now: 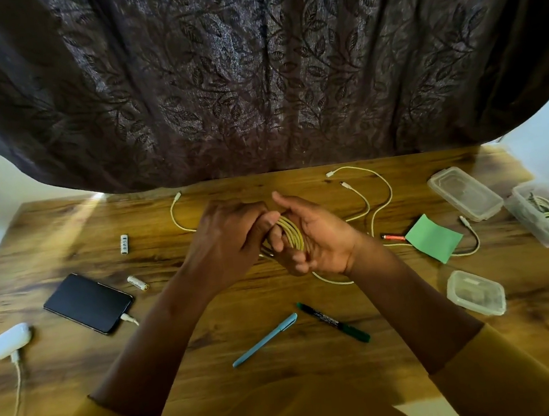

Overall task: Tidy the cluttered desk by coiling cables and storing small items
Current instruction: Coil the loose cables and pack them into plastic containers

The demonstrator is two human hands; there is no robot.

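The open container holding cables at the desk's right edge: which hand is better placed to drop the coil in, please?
Probably the right hand: the coil lies looped in it, and the open container sits on its side, while the left hand only pinches the cable.

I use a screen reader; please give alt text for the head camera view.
Both hands, left and right, hold a yellowish coiled cable above a wooden desk. Around lie loose white cables, two pens, batteries, a phone and clear plastic boxes.

Wood-grain table (66,236): phone (88,303), white charger case (9,340), two batteries (124,244), loose white cables (371,194), blue pen (265,340), green marker (333,322), green paper (433,237), three clear plastic containers (464,193).
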